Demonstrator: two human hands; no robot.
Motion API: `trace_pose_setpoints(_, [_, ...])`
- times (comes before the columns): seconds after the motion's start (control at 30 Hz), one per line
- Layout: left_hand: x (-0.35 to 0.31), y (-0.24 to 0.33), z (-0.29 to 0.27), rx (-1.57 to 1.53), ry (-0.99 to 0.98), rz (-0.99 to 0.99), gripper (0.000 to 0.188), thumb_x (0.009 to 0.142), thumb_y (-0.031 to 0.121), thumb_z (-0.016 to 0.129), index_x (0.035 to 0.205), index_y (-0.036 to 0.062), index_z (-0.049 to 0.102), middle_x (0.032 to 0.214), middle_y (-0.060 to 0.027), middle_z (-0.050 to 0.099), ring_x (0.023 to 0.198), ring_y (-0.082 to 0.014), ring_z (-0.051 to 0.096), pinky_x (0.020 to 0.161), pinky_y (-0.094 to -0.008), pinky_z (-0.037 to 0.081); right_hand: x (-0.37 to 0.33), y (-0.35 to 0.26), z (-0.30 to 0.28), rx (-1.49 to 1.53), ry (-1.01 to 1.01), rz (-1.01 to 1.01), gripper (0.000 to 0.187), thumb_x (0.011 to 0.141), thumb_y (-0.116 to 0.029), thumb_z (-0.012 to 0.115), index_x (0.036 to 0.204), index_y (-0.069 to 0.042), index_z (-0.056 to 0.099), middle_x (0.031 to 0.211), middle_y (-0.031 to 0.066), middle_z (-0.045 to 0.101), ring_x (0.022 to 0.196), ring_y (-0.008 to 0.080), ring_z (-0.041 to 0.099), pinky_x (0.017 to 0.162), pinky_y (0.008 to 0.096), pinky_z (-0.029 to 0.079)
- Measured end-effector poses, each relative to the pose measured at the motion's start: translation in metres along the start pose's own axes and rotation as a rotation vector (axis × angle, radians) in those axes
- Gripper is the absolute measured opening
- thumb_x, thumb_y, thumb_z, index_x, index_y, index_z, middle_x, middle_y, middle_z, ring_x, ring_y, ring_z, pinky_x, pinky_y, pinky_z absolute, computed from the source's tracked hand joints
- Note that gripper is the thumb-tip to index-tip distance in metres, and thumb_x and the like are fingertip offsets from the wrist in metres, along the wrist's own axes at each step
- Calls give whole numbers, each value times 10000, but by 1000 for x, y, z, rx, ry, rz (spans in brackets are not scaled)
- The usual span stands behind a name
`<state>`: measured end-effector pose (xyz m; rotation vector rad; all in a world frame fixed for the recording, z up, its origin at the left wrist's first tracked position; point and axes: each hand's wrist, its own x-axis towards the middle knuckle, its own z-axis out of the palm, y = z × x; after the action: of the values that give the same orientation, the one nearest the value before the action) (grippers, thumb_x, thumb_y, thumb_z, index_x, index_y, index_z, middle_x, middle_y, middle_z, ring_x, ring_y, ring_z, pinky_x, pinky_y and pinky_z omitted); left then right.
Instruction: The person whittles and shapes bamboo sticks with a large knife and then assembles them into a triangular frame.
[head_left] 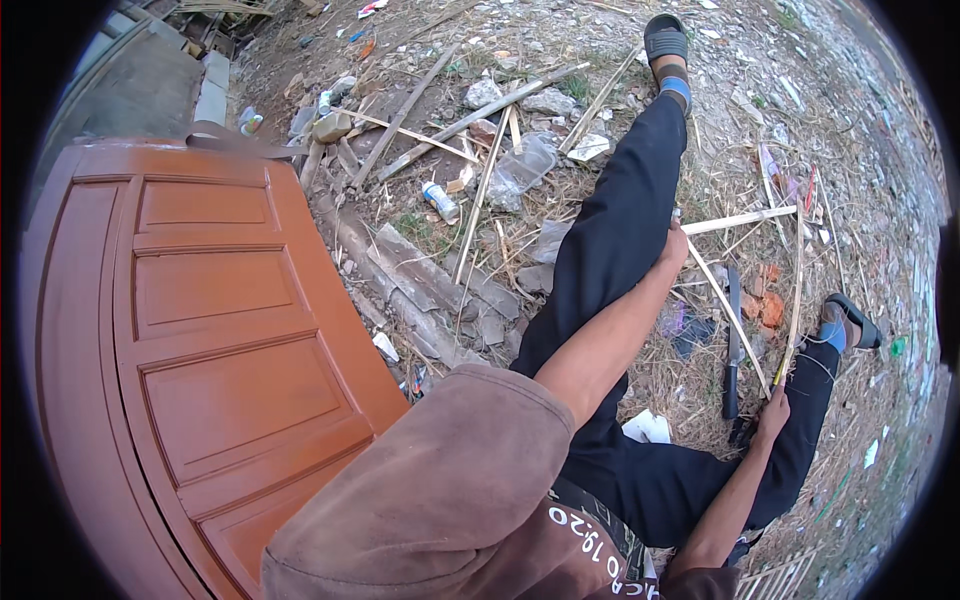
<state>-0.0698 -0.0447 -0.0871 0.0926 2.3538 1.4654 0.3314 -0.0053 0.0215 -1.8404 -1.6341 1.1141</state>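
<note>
Thin pale wooden strips form a triangle over the ground between my outstretched legs. My left hand [675, 246] is closed at its near-left corner, where a strip [742, 220] runs across to the far right and another strip [727, 305] slants down; its fingertips are partly hidden. My right hand [772, 412] closes round the lower corner, where the slanting strip meets a longer upright strip [797, 285]. A small yellow piece [780, 370] shows just above that hand. Within the triangle, a long dark blade with a black handle [731, 390] lies on the ground, untouched.
A reddish-brown panelled door [235, 290] stands close on my left. Loose wooden sticks [480, 115], a white bottle [440, 202], a clear plastic container [525, 165] and broken slabs [420, 285] litter the ground ahead. Orange brick pieces [770, 308] lie near my right foot.
</note>
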Motion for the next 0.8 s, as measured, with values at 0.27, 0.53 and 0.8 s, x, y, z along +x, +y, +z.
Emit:
trace_pose_setpoints(0.27, [-35, 64, -58, -534, -223, -220, 164, 944, 136, 569, 1074, 64, 501, 950, -89, 583, 845, -169, 566, 750, -326, 452, -5, -8, -3, 5, 161, -193, 497, 999, -406, 510, 694, -14, 516, 623, -24, 396, 600, 94, 348, 548, 302, 321])
trace_pose_setpoints(0.53, [-41, 73, -77, -689, -455, -212, 269, 954, 78, 546, 1149, 65, 362, 1108, -140, 512, 920, -217, 577, 719, -320, 549, -32, -27, -13, 73, 357, -123, 480, 971, -382, 567, 729, 30, 600, 622, 3, 468, 626, 95, 391, 587, 303, 358])
trace_pose_setpoints(0.8, [-65, 102, -151, -930, -673, 1, 218, 939, 64, 603, 1090, 19, 451, 1043, -123, 552, 946, -224, 594, 860, -375, 539, -105, -69, -36, 223, 581, -342, 451, 978, -336, 579, 698, 4, 482, 618, -10, 342, 606, 82, 305, 529, 282, 287])
